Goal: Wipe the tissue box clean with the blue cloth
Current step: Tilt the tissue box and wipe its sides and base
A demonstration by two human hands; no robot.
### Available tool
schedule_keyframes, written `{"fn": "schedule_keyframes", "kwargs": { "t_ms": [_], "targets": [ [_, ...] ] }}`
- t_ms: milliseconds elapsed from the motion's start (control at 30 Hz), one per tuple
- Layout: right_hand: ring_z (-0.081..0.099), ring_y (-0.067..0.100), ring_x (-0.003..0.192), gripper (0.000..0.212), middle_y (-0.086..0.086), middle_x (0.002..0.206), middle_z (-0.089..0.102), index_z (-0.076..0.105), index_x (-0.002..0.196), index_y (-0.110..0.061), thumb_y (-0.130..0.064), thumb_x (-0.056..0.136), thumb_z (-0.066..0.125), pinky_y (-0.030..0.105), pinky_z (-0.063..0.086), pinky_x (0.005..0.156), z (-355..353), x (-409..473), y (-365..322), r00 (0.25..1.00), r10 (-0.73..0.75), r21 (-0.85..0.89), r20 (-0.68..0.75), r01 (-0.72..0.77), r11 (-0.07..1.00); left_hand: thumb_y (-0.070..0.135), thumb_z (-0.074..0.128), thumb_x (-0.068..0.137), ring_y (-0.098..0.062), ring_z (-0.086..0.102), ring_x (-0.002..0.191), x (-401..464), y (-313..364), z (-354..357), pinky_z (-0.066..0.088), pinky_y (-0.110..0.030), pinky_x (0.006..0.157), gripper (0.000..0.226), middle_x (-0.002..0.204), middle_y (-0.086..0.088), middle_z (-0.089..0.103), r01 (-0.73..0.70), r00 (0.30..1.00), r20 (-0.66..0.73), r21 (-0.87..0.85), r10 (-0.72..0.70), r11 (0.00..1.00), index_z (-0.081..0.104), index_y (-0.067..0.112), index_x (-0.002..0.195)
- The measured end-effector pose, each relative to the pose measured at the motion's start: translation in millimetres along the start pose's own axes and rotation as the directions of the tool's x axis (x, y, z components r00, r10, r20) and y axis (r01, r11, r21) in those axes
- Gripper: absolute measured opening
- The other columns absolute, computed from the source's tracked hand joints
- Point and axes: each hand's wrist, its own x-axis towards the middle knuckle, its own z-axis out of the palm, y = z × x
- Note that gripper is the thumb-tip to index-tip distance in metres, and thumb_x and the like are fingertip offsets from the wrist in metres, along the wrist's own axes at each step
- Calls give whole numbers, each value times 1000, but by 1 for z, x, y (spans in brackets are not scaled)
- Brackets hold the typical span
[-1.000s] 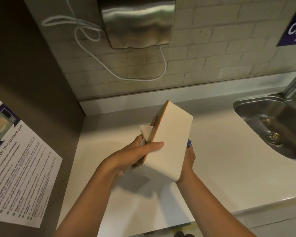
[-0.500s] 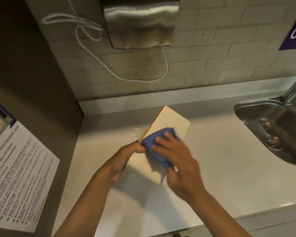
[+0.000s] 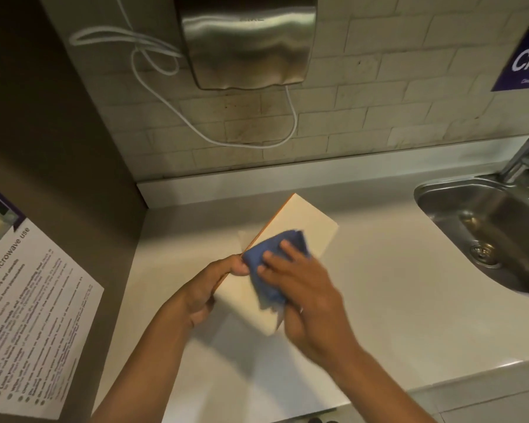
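A cream tissue box (image 3: 303,222) with an orange-brown edge is held tilted above the white counter (image 3: 394,294), its broad pale face turned up toward me. My left hand (image 3: 208,288) grips its left edge, thumb on top. A white tissue (image 3: 245,238) pokes out on the left side. My right hand (image 3: 300,288) presses a crumpled blue cloth (image 3: 272,257) flat against the box's upper face, fingers spread over the cloth. The near corner of the box is hidden behind my right hand.
A steel sink (image 3: 483,230) with a tap (image 3: 522,157) lies at the right. A steel dispenser (image 3: 248,41) with a white cable (image 3: 196,129) hangs on the tiled wall. A printed microwave notice (image 3: 28,315) is on the left panel.
My right hand came from behind the box onto its top face with the blue cloth, and now rubs there. The box has tipped flatter and lower.
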Motion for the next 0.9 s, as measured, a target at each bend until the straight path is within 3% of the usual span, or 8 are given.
{"fn": "schedule_keyframes", "kwargs": {
  "t_ms": [100, 167, 267, 400, 633, 800, 900],
  "targets": [
    [43, 25, 135, 38, 2, 134, 58, 67, 120, -10, -4, 88, 48, 43, 34, 110, 0, -9, 0, 997, -38, -5, 71, 38, 999, 36, 72, 54, -27, 72, 86, 0, 1, -3, 58, -34, 75, 48, 102, -18, 76, -19, 1000, -11, 33, 19, 999, 82, 22, 99],
    [46, 26, 132, 40, 5, 131, 60, 69, 117, -8, 5, 83, 51, 47, 39, 106, -9, 3, 20, 997, 79, -18, 18, -79, 997, 39, 73, 56, -29, 69, 88, -2, -3, -4, 55, -35, 79, 52, 107, -22, 74, 4, 1000, 18, 41, -5, 999, 80, 23, 104],
    [45, 24, 132, 52, 3, 131, 59, 68, 119, -12, 17, 76, 62, 49, 44, 103, -22, 25, 44, 947, 319, -5, -35, -319, 948, 46, 72, 54, -22, 70, 85, -4, -12, -2, 54, -30, 74, 50, 103, -12, 76, 29, 999, 27, 69, -31, 997, 80, 32, 101],
    [40, 25, 136, 53, 0, 137, 54, 64, 125, -14, 12, 78, 59, 47, 43, 104, -10, -3, 42, 958, 285, -51, -15, -286, 957, 41, 69, 59, -28, 68, 94, -2, -23, -10, 52, -31, 77, 64, 115, -18, 73, 5, 1000, 28, 143, -9, 990, 72, 26, 121],
    [36, 24, 138, 60, -6, 143, 46, 57, 131, -18, 14, 81, 63, 53, 39, 105, 10, -46, 39, 921, 391, -31, 4, -390, 920, 37, 72, 62, -30, 72, 106, 9, -50, -25, 52, -37, 88, 63, 120, -7, 75, 22, 1000, -19, 251, -18, 968, 70, 34, 125],
    [34, 27, 140, 63, -1, 145, 46, 50, 136, -16, 10, 81, 64, 44, 33, 111, 33, -71, 23, 956, 278, -70, 92, -273, 960, 38, 70, 67, -35, 71, 105, 20, -64, -36, 51, -46, 94, 61, 119, -11, 74, 70, 997, -55, 265, -58, 962, 68, 29, 128],
    [33, 27, 140, 44, 0, 144, 48, 56, 133, -12, -2, 90, 51, 40, 30, 114, 38, -82, 23, 981, 127, -89, 149, -115, 989, 38, 68, 73, -35, 70, 106, 24, -67, -45, 50, -46, 94, 62, 121, -14, 73, 83, 997, -34, 291, -76, 953, 64, 26, 134]
  ]
}}
